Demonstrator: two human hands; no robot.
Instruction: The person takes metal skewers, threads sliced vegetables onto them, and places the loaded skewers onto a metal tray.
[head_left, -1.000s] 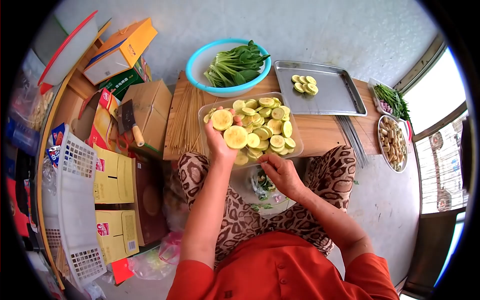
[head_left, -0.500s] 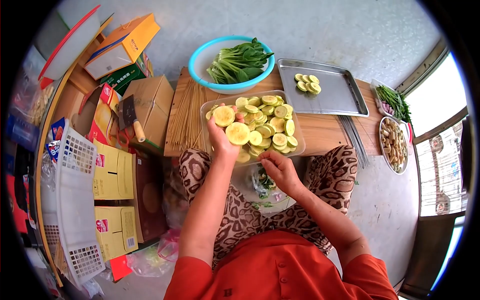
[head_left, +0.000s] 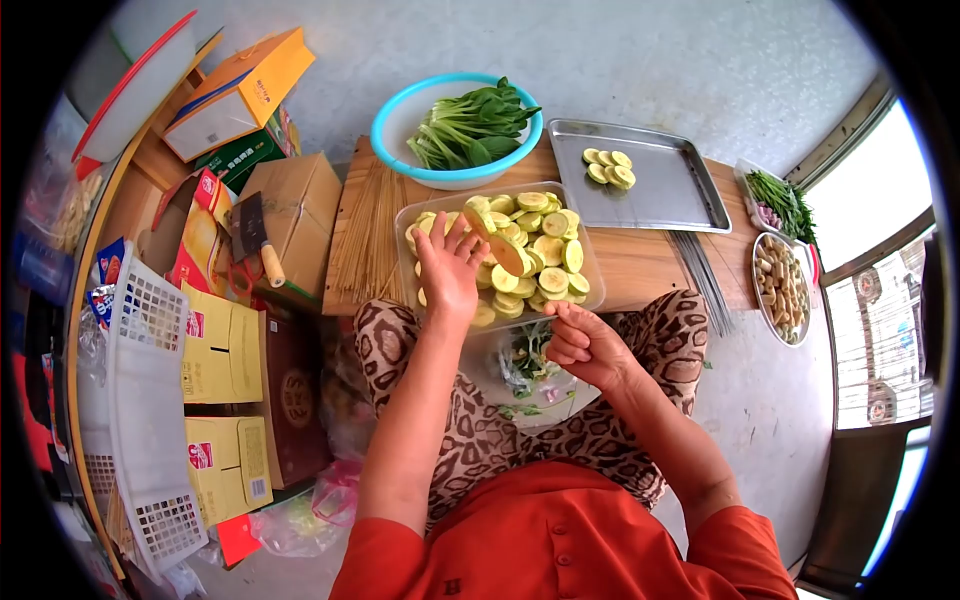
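My left hand (head_left: 447, 270) is open, palm up with fingers spread, over the left part of a clear plastic tub (head_left: 598, 285) of round yellow-green squash slices (head_left: 552, 249). Just right of its fingers, two larger slices (head_left: 508, 256) stand tilted in a line above the pile, apart from the palm. My right hand (head_left: 588, 345) is closed in a pinch at the tub's front right edge; what it pinches is too thin to make out. Several slices (head_left: 611, 168) lie in a metal tray (head_left: 670, 195) behind. Thin wooden sticks (head_left: 372, 235) lie left of the tub.
A blue-rimmed bowl (head_left: 387, 150) of leafy greens stands behind the tub. Metal skewers (head_left: 703, 280) lie at right, near a dish of beige pieces (head_left: 783, 285) and a tray of cut greens (head_left: 783, 203). At left are boxes (head_left: 292, 205), a cleaver (head_left: 258, 235) and a white basket (head_left: 150, 400).
My left hand has opened and the two large slices have come off its palm, now tilted to its right. My right hand has shifted slightly right, still pinched.
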